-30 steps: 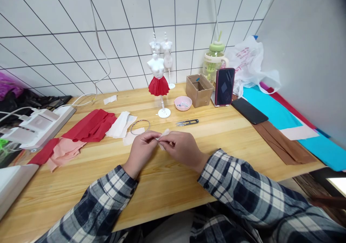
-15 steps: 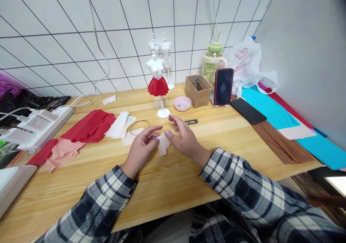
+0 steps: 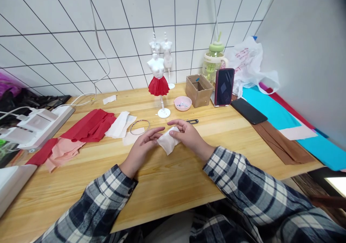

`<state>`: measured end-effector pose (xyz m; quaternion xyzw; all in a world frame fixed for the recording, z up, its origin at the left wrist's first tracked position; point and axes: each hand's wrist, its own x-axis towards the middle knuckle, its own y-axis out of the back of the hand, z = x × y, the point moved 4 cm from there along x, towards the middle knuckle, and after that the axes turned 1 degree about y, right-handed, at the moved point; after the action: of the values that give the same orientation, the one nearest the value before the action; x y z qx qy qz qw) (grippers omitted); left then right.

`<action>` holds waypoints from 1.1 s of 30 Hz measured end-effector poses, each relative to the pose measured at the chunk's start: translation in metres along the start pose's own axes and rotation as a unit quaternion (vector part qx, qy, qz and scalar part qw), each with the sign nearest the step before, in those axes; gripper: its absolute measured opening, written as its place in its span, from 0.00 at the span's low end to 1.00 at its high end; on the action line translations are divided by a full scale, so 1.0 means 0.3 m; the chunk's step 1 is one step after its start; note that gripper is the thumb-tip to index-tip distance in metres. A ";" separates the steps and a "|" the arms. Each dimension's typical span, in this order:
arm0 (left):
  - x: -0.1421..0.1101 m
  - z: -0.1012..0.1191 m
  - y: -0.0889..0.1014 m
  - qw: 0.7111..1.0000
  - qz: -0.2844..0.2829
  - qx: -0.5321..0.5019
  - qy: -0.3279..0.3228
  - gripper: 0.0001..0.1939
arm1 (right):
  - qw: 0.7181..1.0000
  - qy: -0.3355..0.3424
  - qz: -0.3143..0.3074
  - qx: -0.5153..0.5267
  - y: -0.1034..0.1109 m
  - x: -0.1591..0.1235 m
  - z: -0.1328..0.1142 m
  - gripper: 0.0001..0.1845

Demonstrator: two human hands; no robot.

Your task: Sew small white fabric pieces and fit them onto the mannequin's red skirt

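A small, creased piece of thin white paper or cloth (image 3: 168, 144) is pinched between the thumb and fingers of my right hand (image 3: 190, 136). My left hand (image 3: 140, 149) is beside its left edge, fingers stretched out and apart from the thumb; whether the fingertips touch the piece is hard to see. Beyond the hands stands a white mini dress form (image 3: 156, 67) wearing a pleated red skirt (image 3: 158, 86). A thin hoop (image 3: 140, 127) lies partly over a flat white piece (image 3: 132, 136) near my left fingers. Behind my right fingers shows a black looped tool handle (image 3: 193, 121).
Red sheets (image 3: 89, 126), white strips (image 3: 120, 124) and a power strip (image 3: 45, 127) lie left. Behind are a pink bowl of beads (image 3: 182, 104), a cardboard box (image 3: 200, 91), an upright phone (image 3: 224, 88) and a green bottle (image 3: 213, 61). Brown sheets (image 3: 281, 142) lie right.
The white piece has passed from my left fingers to my right hand's pinch and is spread wider. My left fingers have loosened and straightened.
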<state>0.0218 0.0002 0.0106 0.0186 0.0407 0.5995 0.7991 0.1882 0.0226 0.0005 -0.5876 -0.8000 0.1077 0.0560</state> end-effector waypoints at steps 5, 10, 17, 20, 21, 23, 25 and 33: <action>0.001 -0.009 -0.012 0.998 -0.019 0.057 0.026 0.13 | 0.997 0.040 -0.019 -0.064 -0.012 0.002 0.010 0.19; 0.002 -0.002 -0.009 0.994 0.018 0.106 0.028 0.19 | 0.959 0.155 0.076 -0.223 0.011 -0.015 -0.033 0.20; 0.002 0.002 -0.014 0.988 0.009 0.151 -0.001 0.19 | 0.827 0.328 0.023 -0.455 -0.039 -0.069 -0.100 0.05; -0.003 0.009 -0.017 0.987 0.001 0.160 -0.017 0.18 | 0.814 0.325 0.018 -0.482 -0.039 -0.067 -0.093 0.06; -0.005 0.010 -0.016 0.987 -0.002 0.157 -0.018 0.18 | 0.811 0.323 0.017 -0.487 -0.038 -0.065 -0.090 0.06; -0.006 0.011 -0.014 0.990 -0.006 0.140 -0.016 0.18 | 0.807 0.320 0.013 -0.496 -0.035 -0.063 -0.087 0.07; -0.005 0.009 -0.011 0.992 -0.005 0.128 -0.013 0.18 | 0.803 0.319 0.011 -0.504 -0.035 -0.063 -0.087 0.07; 0.003 0.016 -0.012 0.988 0.015 0.150 -0.025 0.16 | 0.810 0.299 0.023 -0.504 -0.046 -0.076 -0.092 0.08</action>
<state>0.0259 0.0001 0.0152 0.1537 0.1100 0.5975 0.7793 0.1883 -0.0002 0.0315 -0.5545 -0.6719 -0.4909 -0.0143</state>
